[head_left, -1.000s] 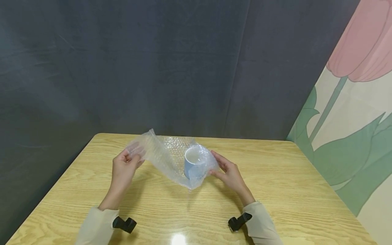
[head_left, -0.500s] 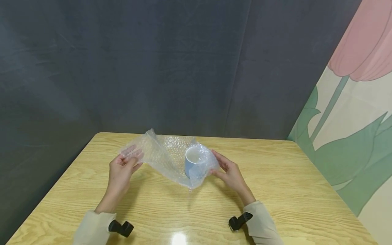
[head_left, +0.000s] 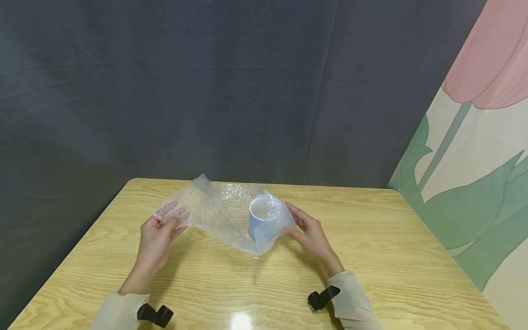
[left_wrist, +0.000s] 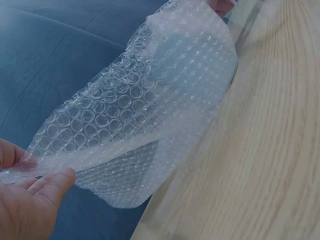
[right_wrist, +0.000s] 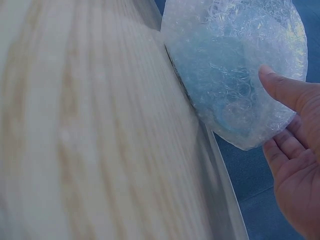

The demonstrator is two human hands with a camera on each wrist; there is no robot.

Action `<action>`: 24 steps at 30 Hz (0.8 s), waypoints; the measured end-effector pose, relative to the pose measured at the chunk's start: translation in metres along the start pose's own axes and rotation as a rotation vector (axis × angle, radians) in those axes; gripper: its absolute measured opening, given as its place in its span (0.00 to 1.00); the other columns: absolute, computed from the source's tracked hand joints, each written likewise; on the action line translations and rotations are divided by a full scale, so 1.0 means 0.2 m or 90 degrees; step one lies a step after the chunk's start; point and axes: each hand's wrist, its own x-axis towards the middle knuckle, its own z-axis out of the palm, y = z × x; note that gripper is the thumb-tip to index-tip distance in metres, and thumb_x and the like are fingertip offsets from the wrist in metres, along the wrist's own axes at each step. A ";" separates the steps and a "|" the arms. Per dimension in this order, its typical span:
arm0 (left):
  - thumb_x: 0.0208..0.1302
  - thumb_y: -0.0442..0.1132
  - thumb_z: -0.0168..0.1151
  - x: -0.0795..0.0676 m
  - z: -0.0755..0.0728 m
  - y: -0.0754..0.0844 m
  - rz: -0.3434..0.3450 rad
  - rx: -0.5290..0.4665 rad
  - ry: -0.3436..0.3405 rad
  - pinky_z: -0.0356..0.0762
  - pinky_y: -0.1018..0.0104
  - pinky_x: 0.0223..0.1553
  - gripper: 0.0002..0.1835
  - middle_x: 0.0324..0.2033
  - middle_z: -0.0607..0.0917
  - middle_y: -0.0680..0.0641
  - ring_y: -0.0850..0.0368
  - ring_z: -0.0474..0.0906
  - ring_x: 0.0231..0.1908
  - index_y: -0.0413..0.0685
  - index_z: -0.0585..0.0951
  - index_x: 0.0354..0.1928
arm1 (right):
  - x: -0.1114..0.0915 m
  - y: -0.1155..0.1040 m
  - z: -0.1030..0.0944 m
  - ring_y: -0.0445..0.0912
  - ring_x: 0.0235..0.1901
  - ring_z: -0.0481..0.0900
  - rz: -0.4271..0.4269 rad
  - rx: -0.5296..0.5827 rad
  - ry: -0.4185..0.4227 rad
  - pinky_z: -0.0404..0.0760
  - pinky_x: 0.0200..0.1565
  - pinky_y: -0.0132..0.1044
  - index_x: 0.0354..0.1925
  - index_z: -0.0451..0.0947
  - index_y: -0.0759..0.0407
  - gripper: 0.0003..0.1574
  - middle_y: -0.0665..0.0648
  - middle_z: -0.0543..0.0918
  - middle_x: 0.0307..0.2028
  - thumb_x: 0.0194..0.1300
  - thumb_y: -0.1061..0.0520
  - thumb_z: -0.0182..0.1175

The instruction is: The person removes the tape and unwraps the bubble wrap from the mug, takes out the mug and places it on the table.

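Shifted outward: left hand (head_left: pixel 155 238), pinching a clear plastic bubble-wrap sheet (head_left: pixel 211 211), apparently to keep it spread; with it we list one light-blue cylindrical cup (head_left: pixel 254 224), upright in the sheet's right end, and right hand (head_left: pixel 311 236), half-curled round that wrapped side, seemingly steadying it.

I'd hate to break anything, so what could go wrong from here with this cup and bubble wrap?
The left hand pinches the raised loose end of the bubble wrap; a hard tug might drag or tip the light-blue cup. The right hand holds the wrap around the cup's right side; letting go could make it spring open. From above, the cup looks bare on its left, so a knock there could land unpadded.
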 end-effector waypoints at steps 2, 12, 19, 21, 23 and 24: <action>0.70 0.25 0.48 0.00 -0.01 0.00 -0.002 -0.006 -0.004 0.79 0.69 0.46 0.22 0.44 0.85 0.56 0.62 0.82 0.45 0.31 0.65 0.65 | 0.00 0.00 0.00 0.60 0.64 0.67 0.000 -0.002 0.000 0.67 0.61 0.46 0.66 0.64 0.72 0.40 0.67 0.68 0.65 0.56 0.73 0.66; 0.71 0.27 0.48 -0.01 -0.06 -0.01 -0.029 -0.068 -0.013 0.78 0.68 0.47 0.22 0.41 0.86 0.54 0.62 0.83 0.44 0.32 0.63 0.65 | 0.00 -0.01 0.00 0.60 0.63 0.67 0.006 -0.026 0.011 0.68 0.60 0.47 0.66 0.66 0.71 0.40 0.66 0.69 0.65 0.56 0.71 0.67; 0.71 0.27 0.47 -0.02 -0.09 -0.01 -0.030 -0.062 -0.010 0.77 0.68 0.48 0.24 0.41 0.85 0.52 0.62 0.82 0.45 0.30 0.61 0.68 | -0.01 0.00 0.00 0.60 0.63 0.67 0.007 -0.021 0.007 0.68 0.61 0.48 0.66 0.66 0.71 0.40 0.66 0.68 0.65 0.56 0.71 0.67; 0.71 0.26 0.47 -0.02 -0.10 -0.01 -0.031 -0.050 -0.012 0.76 0.68 0.49 0.25 0.41 0.84 0.52 0.62 0.82 0.45 0.29 0.60 0.68 | -0.01 0.00 0.00 0.60 0.63 0.67 0.006 -0.021 0.005 0.68 0.61 0.48 0.66 0.65 0.71 0.40 0.66 0.68 0.65 0.56 0.72 0.67; 0.70 0.25 0.46 -0.03 -0.11 -0.01 -0.034 -0.038 -0.012 0.76 0.68 0.49 0.25 0.41 0.84 0.52 0.62 0.82 0.45 0.29 0.60 0.68 | -0.01 0.00 0.00 0.60 0.63 0.67 0.006 -0.020 0.006 0.67 0.61 0.48 0.66 0.65 0.70 0.40 0.66 0.68 0.65 0.56 0.72 0.67; 0.70 0.25 0.46 -0.03 -0.12 -0.01 -0.035 -0.031 -0.010 0.76 0.68 0.49 0.25 0.41 0.84 0.52 0.62 0.82 0.45 0.28 0.60 0.68 | -0.01 0.00 0.00 0.60 0.63 0.67 0.005 -0.019 0.007 0.67 0.61 0.48 0.66 0.66 0.71 0.40 0.66 0.68 0.65 0.56 0.72 0.67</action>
